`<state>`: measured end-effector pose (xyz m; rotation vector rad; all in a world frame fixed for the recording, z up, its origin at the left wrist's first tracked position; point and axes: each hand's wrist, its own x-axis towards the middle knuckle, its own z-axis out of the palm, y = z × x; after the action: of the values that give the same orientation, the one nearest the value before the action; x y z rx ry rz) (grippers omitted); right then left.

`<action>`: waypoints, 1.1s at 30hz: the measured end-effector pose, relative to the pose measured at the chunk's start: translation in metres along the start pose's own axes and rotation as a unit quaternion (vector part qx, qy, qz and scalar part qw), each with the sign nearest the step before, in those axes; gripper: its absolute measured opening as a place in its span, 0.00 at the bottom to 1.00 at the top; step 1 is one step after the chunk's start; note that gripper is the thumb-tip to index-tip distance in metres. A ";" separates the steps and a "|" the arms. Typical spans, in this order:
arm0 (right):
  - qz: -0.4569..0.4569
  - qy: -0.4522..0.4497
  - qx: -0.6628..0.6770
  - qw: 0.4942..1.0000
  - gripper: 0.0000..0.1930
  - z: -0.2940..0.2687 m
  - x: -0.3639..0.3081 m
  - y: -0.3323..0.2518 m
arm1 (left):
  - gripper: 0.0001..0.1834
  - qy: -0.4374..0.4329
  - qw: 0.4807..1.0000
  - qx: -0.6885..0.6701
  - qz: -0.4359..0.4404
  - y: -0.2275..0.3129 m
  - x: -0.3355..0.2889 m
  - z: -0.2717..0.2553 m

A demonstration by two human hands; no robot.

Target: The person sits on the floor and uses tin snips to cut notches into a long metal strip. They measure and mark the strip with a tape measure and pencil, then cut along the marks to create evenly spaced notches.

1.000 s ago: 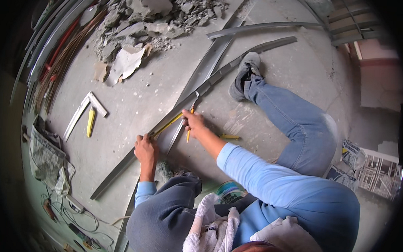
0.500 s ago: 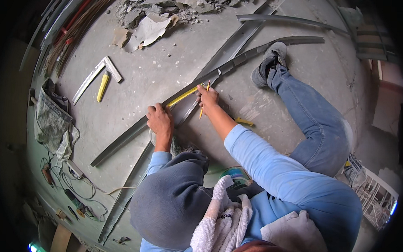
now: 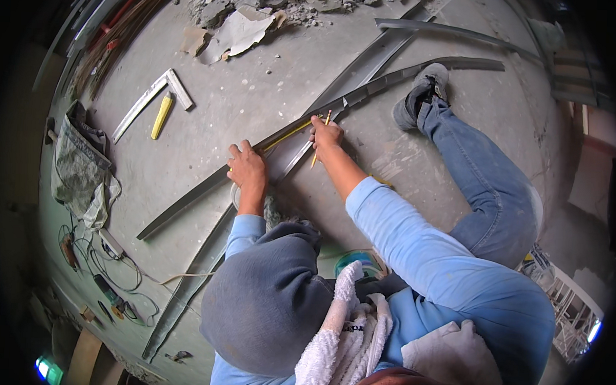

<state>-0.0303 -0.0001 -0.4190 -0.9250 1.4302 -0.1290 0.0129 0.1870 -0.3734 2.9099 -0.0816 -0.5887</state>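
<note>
A long grey metal channel (image 3: 189,198) runs diagonally across the floor, its notched, bent far part reaching toward my shoe. My left hand (image 3: 249,171) is closed at the channel's edge around a tape measure, whose case is mostly hidden by the fingers. From there the yellow tape blade (image 3: 287,135) stretches along the channel to my right hand (image 3: 326,133). That hand is closed with a yellow pencil (image 3: 314,161) sticking out of it, its fingertips at the blade's far end. Beneath lies a second, wider metal channel (image 3: 353,75), crossing under the first.
A metal square (image 3: 142,112) and a yellow cutter knife (image 3: 162,116) lie to the left. Broken rubble (image 3: 242,31) is heaped at the back. A grey bag (image 3: 82,164), a corded power tool (image 3: 108,291) and cables sit at left. Another strip (image 3: 456,32) lies far right.
The tape blade has tilted and shows a thinner yellow line. My right hand has shifted slightly up along the channel, and my left fingers have spread a little. The whole view has shifted slightly.
</note>
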 end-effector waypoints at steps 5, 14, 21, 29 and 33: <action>-0.002 0.007 -0.024 1.000 0.10 0.002 0.001 -0.001 | 0.19 0.002 1.000 0.006 -0.012 0.003 -0.002 0.000; 0.010 0.011 -0.014 1.000 0.12 -0.005 -0.006 -0.006 | 0.20 0.004 0.999 0.003 -0.041 0.005 0.003 0.004; -0.046 -0.121 -0.036 0.991 0.23 -0.048 0.006 -0.019 | 0.20 0.012 0.999 -0.003 -0.045 0.004 0.002 0.005; -0.245 -0.306 -0.214 0.895 0.20 -0.057 0.007 -0.063 | 0.21 0.016 0.999 -0.014 -0.045 0.001 0.004 0.007; -0.409 -0.305 -0.391 0.766 0.11 -0.046 0.004 -0.077 | 0.20 0.013 0.999 -0.013 -0.047 0.001 0.005 0.008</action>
<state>-0.0360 -0.0746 -0.3696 -2.0333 0.3340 0.1427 0.0146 0.1846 -0.3820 2.9085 0.0657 -0.5627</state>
